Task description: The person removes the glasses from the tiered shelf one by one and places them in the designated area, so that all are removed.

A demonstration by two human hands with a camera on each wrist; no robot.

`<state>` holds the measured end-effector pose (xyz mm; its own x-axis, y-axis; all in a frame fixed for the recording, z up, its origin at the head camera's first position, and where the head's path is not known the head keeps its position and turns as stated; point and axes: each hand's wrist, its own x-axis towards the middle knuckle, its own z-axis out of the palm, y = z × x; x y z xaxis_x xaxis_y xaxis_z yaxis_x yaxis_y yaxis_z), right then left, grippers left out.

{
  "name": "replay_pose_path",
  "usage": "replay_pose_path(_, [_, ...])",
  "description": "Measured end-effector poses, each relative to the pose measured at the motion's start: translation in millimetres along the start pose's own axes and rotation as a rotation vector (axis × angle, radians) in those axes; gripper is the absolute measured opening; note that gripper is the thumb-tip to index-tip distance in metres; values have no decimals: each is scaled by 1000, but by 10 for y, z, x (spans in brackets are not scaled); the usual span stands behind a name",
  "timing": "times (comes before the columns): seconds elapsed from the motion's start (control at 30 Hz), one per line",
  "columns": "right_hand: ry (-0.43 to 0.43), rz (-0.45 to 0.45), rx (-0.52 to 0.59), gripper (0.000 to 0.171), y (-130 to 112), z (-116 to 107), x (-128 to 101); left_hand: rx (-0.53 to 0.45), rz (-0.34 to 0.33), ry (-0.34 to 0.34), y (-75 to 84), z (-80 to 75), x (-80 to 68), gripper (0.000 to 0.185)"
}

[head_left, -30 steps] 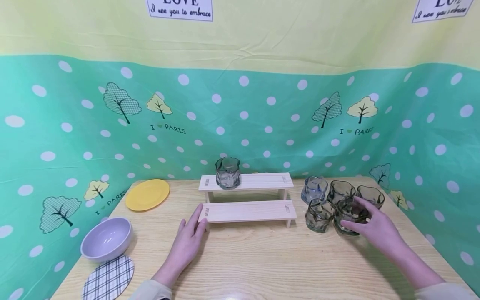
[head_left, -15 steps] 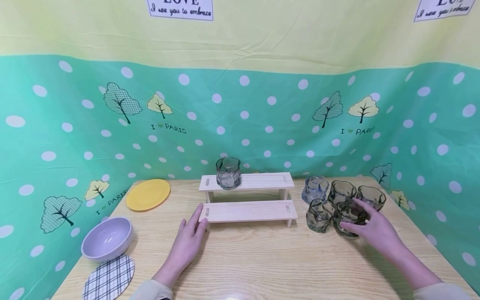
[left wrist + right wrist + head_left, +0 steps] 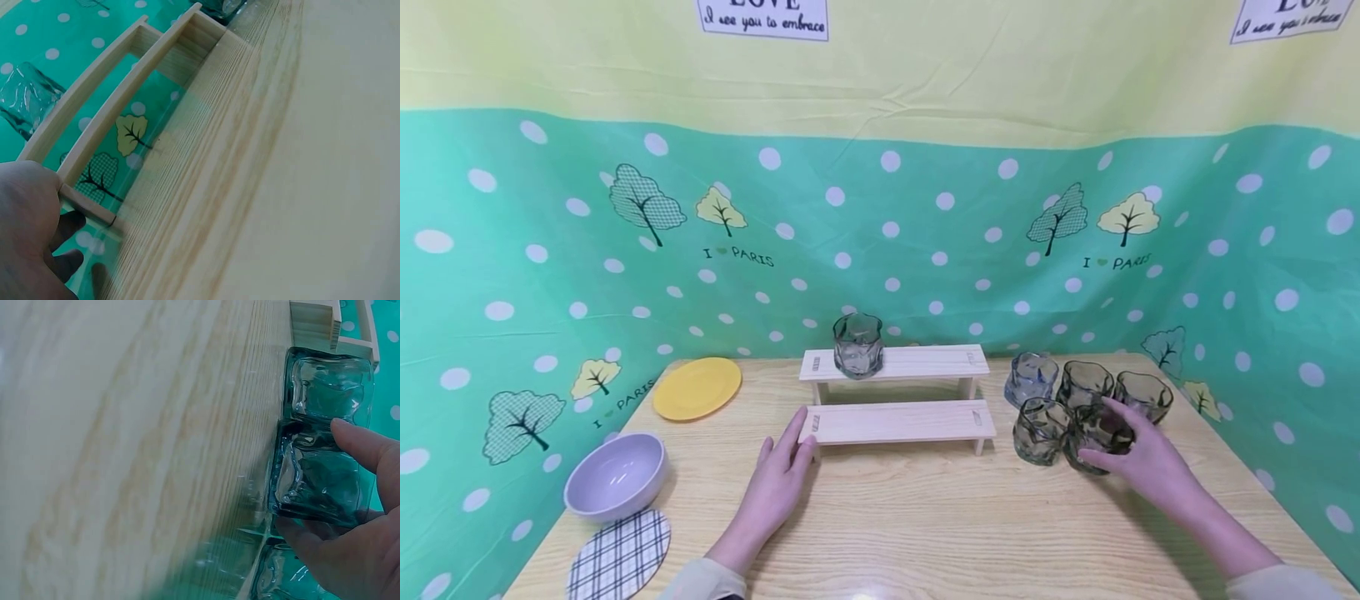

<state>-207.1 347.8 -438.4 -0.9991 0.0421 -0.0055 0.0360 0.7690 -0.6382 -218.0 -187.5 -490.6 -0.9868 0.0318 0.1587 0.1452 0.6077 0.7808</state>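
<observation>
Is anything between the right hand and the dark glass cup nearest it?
Nothing visible: the right hand already has its fingers around the dark glass cup, the front right one of the cluster.

We're looking at a pale wood-grain tabletop (image 3: 925, 533) and a light unpainted wooden step shelf (image 3: 898, 421). The glasses (image 3: 1093, 429) are smoky grey-green, one bluish glass (image 3: 1030, 377) among them. There's a yellow plate (image 3: 697, 388), a lavender bowl (image 3: 616, 475), a white-and-black plaid coaster (image 3: 619, 554), and a teal polka-dot backdrop (image 3: 880, 242) with trees, yellow on top.
</observation>
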Motion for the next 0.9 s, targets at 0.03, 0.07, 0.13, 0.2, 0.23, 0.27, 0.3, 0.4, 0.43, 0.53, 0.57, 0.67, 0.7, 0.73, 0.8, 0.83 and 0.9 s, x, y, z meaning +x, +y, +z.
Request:
replay_pose_path(0.03, [-1,-3,0,125,1,3,-2,0,0,0,-1,2,-1,61])
replay_pose_path(0.07, [-4,-5,2,125,3,6,-3,1,1,0,0,3,-3,61])
replay_pose_path(0.13, [-5,-9,-1,125,3,8,-5,2,0,0,3,3,-8,61])
replay_pose_path(0.2, [-7,-14,-2,125,-1,7,-10,2,-1,-2,7,3,-10,61])
replay_pose_path(0.23, [-6,-18,-1,125,-6,4,-12,1,-2,-2,8,3,-12,61])
replay_pose_path(0.27, [-4,-24,-3,126,-12,-2,-16,0,-4,-2,11,1,-13,61])
replay_pose_path(0.3, [0,-35,-6,126,-21,-8,-20,-1,-5,-3,13,0,-14,61])
replay_pose_path(0.4, [13,-74,-1,127,-64,-46,-33,-2,-5,-2,17,-3,-14,61])
replay_pose_path(0.43, [17,-87,1,127,-86,-68,-37,-2,-5,-1,17,-4,-13,61])
replay_pose_path(0.53, [27,-113,8,127,-170,-148,-42,-2,-4,1,18,-6,-10,61])
replay_pose_path(0.57, [28,-118,17,126,-203,-180,-40,-2,-4,2,18,-6,-9,61])
replay_pose_path(0.67, [40,-149,24,123,-319,-267,-18,-6,-3,5,16,-5,-6,61])
replay_pose_path(0.7, [42,-158,32,122,-364,-292,-8,-6,-3,6,17,-4,-7,61])
replay_pose_path(0.73, [48,-168,37,121,-411,-316,4,-7,-1,6,17,-3,-7,61])
replay_pose_path(0.8, [55,-182,41,121,-510,-353,25,-8,2,7,13,-1,-9,61])
replay_pose_path(0.83, [57,-187,42,121,-563,-367,35,-8,1,6,16,-2,-11,61])
replay_pose_path(0.9, [58,-195,57,122,-671,-379,51,-6,2,5,18,-2,-14,61])
